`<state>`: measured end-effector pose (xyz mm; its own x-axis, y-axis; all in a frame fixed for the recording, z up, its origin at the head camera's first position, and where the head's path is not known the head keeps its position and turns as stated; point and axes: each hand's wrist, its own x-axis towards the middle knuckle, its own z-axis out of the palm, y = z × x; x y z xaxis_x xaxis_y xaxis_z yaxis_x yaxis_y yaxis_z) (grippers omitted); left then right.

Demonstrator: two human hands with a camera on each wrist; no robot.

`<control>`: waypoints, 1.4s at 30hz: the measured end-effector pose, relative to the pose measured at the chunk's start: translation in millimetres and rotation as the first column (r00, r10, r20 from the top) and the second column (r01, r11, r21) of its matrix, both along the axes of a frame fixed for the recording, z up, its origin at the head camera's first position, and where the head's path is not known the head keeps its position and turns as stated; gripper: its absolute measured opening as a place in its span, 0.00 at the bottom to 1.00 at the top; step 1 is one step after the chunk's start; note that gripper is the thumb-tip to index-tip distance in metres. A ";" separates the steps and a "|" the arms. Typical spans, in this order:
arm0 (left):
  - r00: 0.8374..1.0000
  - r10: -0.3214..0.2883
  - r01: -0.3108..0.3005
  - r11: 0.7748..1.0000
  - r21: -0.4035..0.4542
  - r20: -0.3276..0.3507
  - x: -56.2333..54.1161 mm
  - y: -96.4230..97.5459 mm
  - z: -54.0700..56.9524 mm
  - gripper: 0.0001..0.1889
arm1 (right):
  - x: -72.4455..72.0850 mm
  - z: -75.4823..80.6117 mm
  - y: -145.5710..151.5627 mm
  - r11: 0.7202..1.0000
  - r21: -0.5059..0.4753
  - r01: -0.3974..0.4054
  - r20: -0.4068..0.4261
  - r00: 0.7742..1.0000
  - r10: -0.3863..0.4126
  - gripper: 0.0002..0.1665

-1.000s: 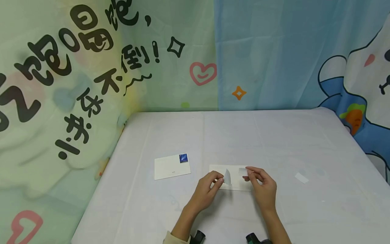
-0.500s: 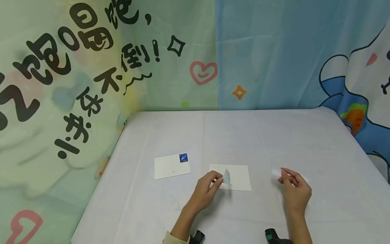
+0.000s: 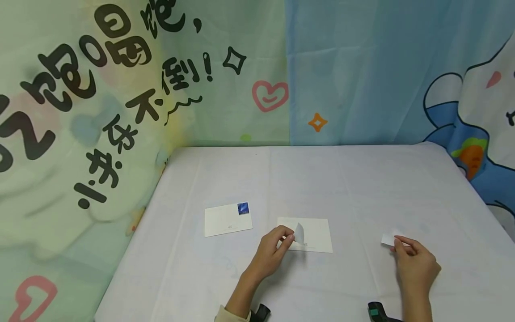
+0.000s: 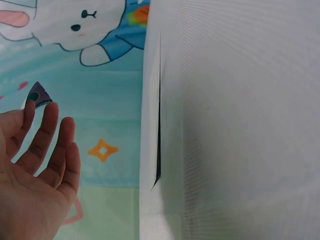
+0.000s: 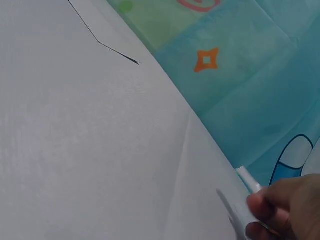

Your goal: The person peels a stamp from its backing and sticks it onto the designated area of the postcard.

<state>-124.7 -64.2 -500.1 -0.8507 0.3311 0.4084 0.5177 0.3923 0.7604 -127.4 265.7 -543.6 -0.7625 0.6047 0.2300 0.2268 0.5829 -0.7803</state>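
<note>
My left hand (image 3: 270, 255) pinches a small stamp (image 3: 299, 234) by its edge over a plain white card (image 3: 319, 227). The stamp's pale back faces the head camera, while the left wrist view shows its dark purple printed side with a greenish round. At the right, my right hand (image 3: 416, 264) pinches a small white slip of paper (image 3: 387, 240) between thumb and fingertips, close over the tablecloth. The right wrist view shows that slip edge-on, sticking out past the fingers. Another white card (image 3: 221, 220) lies to the left, with a blue stamp (image 3: 243, 208) in its upper right corner.
A white cloth (image 3: 322, 179) covers the table, with creases in it. Behind the table and along its left side hangs a printed curtain (image 3: 354, 80) in green and blue. Dark wrist cameras sit below both hands.
My right hand has moved away from the white card to the right, carrying the slip of paper, over where another white slip lay. My left hand stays with the stamp.
</note>
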 end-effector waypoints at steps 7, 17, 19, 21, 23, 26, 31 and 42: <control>1.000 0.007 -0.007 1.000 0.008 0.016 -0.1 -0.9 0.7 0.11 | 0.8 -1.9 -0.4 0.994 0.100 -0.048 0.129 0.991 0.035 0.10; 1.000 0.016 -0.016 1.000 0.012 0.015 -0.6 -2.3 -1.0 0.11 | -0.3 -2.6 -4.7 0.995 0.100 -0.027 0.171 0.985 0.010 0.10; 1.000 0.014 -0.015 1.000 0.014 0.013 -0.7 -2.5 -1.2 0.11 | 0.0 -2.3 -4.5 0.994 0.104 -0.024 0.174 0.985 0.006 0.10; 1.000 0.012 -0.013 1.000 0.015 0.012 -0.6 -2.6 -1.5 0.11 | 0.3 -1.7 -4.7 0.994 0.105 -0.021 0.172 0.985 0.003 0.10; 1.000 0.011 -0.011 1.000 0.011 0.004 -0.7 -2.8 -1.7 0.10 | 0.4 -1.0 -5.1 0.994 0.104 -0.016 0.169 0.986 -0.002 0.09; 1.000 0.007 -0.007 1.000 0.010 0.000 -0.5 -3.0 -1.4 0.10 | -0.1 -0.8 -6.0 0.995 0.099 -0.008 0.175 0.985 -0.010 0.10; 1.000 0.007 -0.007 1.000 0.006 0.008 -0.2 -2.7 -0.7 0.11 | -0.7 -0.7 -7.1 0.996 0.094 0.000 0.179 0.984 -0.017 0.10; 1.000 0.001 -0.001 1.000 0.004 -0.001 -0.4 -2.2 -1.3 0.10 | -1.5 -1.3 -7.3 0.997 0.077 0.010 0.185 0.983 -0.024 0.11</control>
<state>-125.1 -66.4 -501.4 -0.8508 0.3286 0.4102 0.5177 0.3901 0.7614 -128.9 258.3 -544.9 -0.7860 0.6042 0.1312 0.3736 0.6332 -0.6778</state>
